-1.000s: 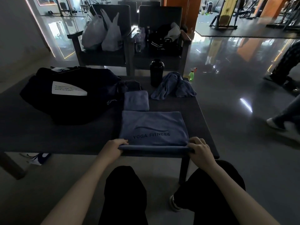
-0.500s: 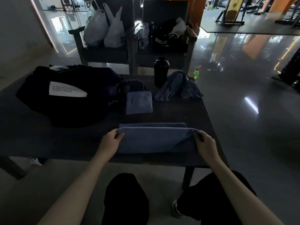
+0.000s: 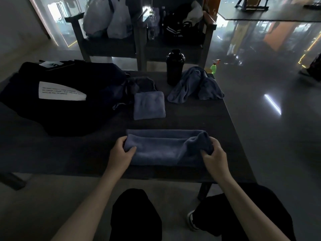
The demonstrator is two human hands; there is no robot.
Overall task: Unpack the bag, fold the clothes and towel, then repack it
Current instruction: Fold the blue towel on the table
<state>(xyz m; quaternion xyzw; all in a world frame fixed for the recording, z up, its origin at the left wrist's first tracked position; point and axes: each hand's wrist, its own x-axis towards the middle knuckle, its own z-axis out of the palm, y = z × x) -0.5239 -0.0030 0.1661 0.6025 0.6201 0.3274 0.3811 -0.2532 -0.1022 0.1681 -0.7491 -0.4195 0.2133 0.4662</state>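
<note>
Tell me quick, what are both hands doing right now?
Left hand: closed, gripping the left end of the blue towel.
Right hand: closed, gripping its right end.

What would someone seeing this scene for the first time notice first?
Both hands at the near edge of the table: the left hand and right hand each grip an end of a blue towel folded into a long band. Next comes the big black bag with its white label at the left, then a small folded cloth mid-table, with a crumpled blue garment and a black bottle at the far side.
</note>
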